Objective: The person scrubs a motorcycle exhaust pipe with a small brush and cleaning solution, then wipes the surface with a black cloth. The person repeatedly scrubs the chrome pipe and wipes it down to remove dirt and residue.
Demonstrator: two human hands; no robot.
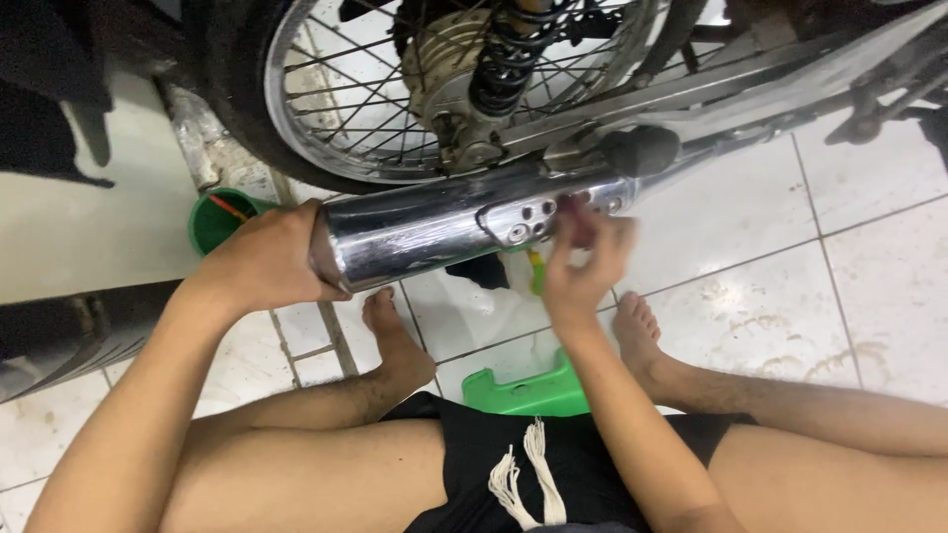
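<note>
Beside the rear wheel of a motorcycle, a person sits low on a green stool, bare feet on the white tiled floor. The chrome exhaust muffler runs crosswise just below the wheel, under the coil shock absorber.

Left hand: wrapped over the muffler's rear end, palm against the end cap, fingers closed on it.

Right hand: at the perforated heat shield toward the front of the muffler, fingertips pinched together on something small; motion blur hides what it is. A yellow-green handled tool shows just under this hand; whether it is gripped cannot be told.

Handling, as judged: the muffler looks rigid, fairly heavy and long, its polished skin slick and easy to scratch or dent. The capped rear end gives the surest purchase; a second hold near the shield's mounting would balance it.

A green bucket stands behind the muffler's rear end, beside the tyre.
</note>
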